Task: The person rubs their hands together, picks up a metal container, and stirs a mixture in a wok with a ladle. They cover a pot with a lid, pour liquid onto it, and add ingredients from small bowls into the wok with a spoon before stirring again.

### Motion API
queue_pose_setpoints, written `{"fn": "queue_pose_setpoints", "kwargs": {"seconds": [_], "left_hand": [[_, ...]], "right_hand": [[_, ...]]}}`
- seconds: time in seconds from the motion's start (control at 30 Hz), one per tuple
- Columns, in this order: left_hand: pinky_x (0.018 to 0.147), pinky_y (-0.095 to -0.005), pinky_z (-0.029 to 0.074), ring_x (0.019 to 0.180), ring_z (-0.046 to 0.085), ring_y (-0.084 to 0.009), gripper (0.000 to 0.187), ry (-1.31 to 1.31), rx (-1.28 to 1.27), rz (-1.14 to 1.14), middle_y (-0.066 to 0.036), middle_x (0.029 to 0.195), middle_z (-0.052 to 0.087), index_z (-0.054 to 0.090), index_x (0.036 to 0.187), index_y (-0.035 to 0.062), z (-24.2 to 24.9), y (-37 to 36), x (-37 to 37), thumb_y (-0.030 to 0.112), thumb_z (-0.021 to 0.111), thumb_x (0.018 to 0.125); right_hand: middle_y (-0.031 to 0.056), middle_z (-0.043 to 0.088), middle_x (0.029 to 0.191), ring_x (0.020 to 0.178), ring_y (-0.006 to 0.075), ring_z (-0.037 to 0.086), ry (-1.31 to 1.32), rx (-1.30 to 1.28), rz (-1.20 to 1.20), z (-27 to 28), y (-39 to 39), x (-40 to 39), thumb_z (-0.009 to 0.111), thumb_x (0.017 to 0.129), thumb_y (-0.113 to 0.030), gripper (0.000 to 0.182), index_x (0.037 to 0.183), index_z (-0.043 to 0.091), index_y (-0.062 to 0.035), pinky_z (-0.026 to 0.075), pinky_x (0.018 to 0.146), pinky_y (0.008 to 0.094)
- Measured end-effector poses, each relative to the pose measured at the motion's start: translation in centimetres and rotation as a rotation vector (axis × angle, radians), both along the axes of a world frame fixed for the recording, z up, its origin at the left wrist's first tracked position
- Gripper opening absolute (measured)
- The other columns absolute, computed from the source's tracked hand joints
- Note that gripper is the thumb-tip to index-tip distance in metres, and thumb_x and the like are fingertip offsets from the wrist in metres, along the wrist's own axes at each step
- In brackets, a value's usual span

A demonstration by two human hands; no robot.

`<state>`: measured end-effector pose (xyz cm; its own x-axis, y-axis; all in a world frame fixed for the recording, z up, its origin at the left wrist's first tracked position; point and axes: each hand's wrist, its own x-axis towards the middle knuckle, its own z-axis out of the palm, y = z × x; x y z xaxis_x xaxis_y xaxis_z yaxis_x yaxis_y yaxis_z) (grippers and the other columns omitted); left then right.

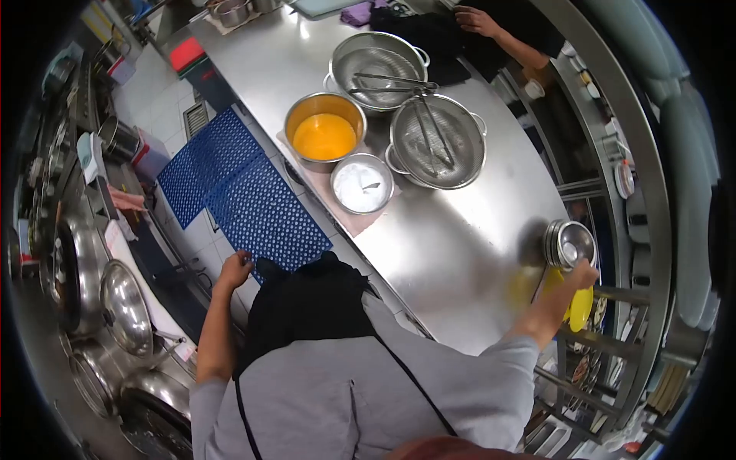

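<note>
My right hand (581,274) reaches to the far right end of the steel counter. Its fingers are closed at the rim of the nested metal bowls (576,239); the fingertips are partly hidden. Just below that hand lie yellow rounded pieces (581,311), partly covered by my forearm. My left hand (238,268) hangs beside the black apron, fingers curled in, with nothing visible in it. On the counter stand a pot of orange-yellow liquid (325,138) and a smaller bowl of white contents (356,188) with a spoon handle showing.
Two large strainers (458,115) with tongs across them sit on the steel counter (429,261). Another person's hand (477,21) shows at the far side. Blue patterned mats (264,203) cover the floor. Pans and lids (126,307) line the left; shelves with a rail run along the right.
</note>
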<state>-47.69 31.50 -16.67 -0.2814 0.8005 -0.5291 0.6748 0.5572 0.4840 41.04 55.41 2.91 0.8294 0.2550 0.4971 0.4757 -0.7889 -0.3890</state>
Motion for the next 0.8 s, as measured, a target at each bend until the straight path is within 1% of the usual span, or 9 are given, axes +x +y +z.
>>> {"fn": "queue_pose_setpoints", "kwargs": {"seconds": [0.13, 0.2, 0.23, 0.33, 0.5, 0.57, 0.6, 0.67, 0.8], "left_hand": [[0.082, -0.0432, 0.052, 0.095, 0.066, -0.0344, 0.036, 0.013, 0.292, -0.030, -0.021, 0.103, 0.068, 0.065, 0.111, 0.0010, -0.2, -0.2, -1.0, 0.022, 0.065, 0.081], [0.080, -0.0456, 0.051, 0.092, 0.065, -0.0375, 0.035, -0.028, 0.339, 0.027, -0.022, 0.098, 0.067, 0.064, 0.110, -0.0004, 1.1, 0.3, -2.1, 0.022, 0.064, 0.083], [0.079, -0.0405, 0.052, 0.088, 0.067, -0.0311, 0.038, 0.002, 0.298, 0.007, -0.019, 0.097, 0.068, 0.063, 0.117, -0.0002, 5.8, 1.1, -1.9, 0.019, 0.063, 0.084], [0.078, -0.0442, 0.051, 0.085, 0.066, -0.0354, 0.032, 0.073, 0.508, 0.216, -0.020, 0.090, 0.068, 0.066, 0.108, 0.0002, 11.2, 0.3, -4.0, 0.019, 0.062, 0.082], [0.076, -0.0420, 0.052, 0.082, 0.067, -0.0341, 0.026, 0.408, 0.759, 0.633, -0.016, 0.088, 0.070, 0.070, 0.103, 0.0067, 17.7, -5.1, -12.5, 0.020, 0.061, 0.082], [0.069, -0.0369, 0.053, 0.071, 0.068, -0.0282, 0.029, 0.588, 0.716, 0.835, -0.014, 0.078, 0.070, 0.071, 0.106, 0.0069, 20.0, -9.1, -16.0, 0.023, 0.064, 0.083], [0.079, -0.0427, 0.053, 0.086, 0.068, -0.0328, 0.027, 0.592, 0.666, 0.970, -0.015, 0.090, 0.070, 0.071, 0.102, 0.0074, 20.2, -11.5, -18.2, 0.021, 0.061, 0.081], [0.084, -0.0453, 0.051, 0.094, 0.066, -0.0356, 0.034, 0.781, 0.653, 1.094, -0.017, 0.104, 0.068, 0.067, 0.112, 0.0076, 19.5, -16.8, -22.1, 0.023, 0.062, 0.082], [0.091, -0.0478, 0.049, 0.109, 0.060, -0.0409, 0.050, 0.888, 0.317, 1.398, -0.024, 0.125, 0.056, 0.057, 0.127, 0.0081, 17.8, -23.8, -26.5, 0.031, 0.064, 0.083]], "right_hand": [[0.0230, 0.070, 0.079, 0.069, 0.0391, 0.066, 0.006, -0.094, 0.254, 0.8, 0.9, 4.8, 0.068, 0.065, -0.022, 0.033, 0.084, 0.070, 0.0045, 0.052, 0.066, 0.0508], [0.0088, 0.070, 0.084, 0.066, 0.0242, 0.064, 0.561, 0.337, 0.603, 2.3, 3.1, 1.6, 0.075, 0.066, -0.016, 0.039, 0.104, 0.072, -0.0055, 0.051, 0.054, 0.0385], [0.0082, 0.069, 0.084, 0.068, 0.0226, 0.065, 0.511, 0.256, 0.744, 4.7, 3.5, -3.0, 0.076, 0.071, -0.018, 0.032, 0.101, 0.072, -0.0059, 0.050, 0.051, 0.0329], [0.0084, 0.065, 0.103, 0.091, 0.0208, 0.062, 0.842, 0.236, 0.971, 8.4, 9.3, -9.6, 0.066, 0.081, -0.005, 0.037, 0.118, 0.063, -0.0053, 0.051, 0.075, 0.0333], [0.0126, 0.056, 0.128, 0.118, 0.0288, 0.051, 0.700, -0.016, 1.362, 16.7, 12.5, -35.6, 0.068, 0.076, -0.024, 0.057, 0.127, 0.058, -0.0016, 0.035, 0.103, 0.0381], [0.0069, 0.061, 0.107, 0.091, 0.0174, 0.056, 0.799, 0.021, 1.585, 18.2, 12.6, -46.2, 0.068, 0.076, -0.021, 0.048, 0.120, 0.057, -0.0045, 0.042, 0.074, 0.0283], [0.0018, 0.062, 0.093, 0.074, 0.0110, 0.058, 0.931, -0.011, 1.768, 19.4, 11.5, -51.7, 0.069, 0.077, -0.018, 0.036, 0.109, 0.060, -0.0060, 0.044, 0.055, 0.0222], [-0.0029, 0.057, 0.080, 0.055, 0.0038, 0.049, 1.092, -0.194, 1.939, 19.0, 14.9, -58.7, 0.070, 0.078, -0.015, 0.022, 0.095, 0.057, -0.0094, 0.032, 0.036, 0.0171], [0.0034, 0.061, 0.087, 0.058, 0.0101, 0.058, 1.263, -0.495, 2.287, 19.6, 10.5, -79.1, 0.068, 0.079, -0.014, 0.031, 0.106, 0.056, -0.0037, 0.043, 0.037, 0.0199]]}}
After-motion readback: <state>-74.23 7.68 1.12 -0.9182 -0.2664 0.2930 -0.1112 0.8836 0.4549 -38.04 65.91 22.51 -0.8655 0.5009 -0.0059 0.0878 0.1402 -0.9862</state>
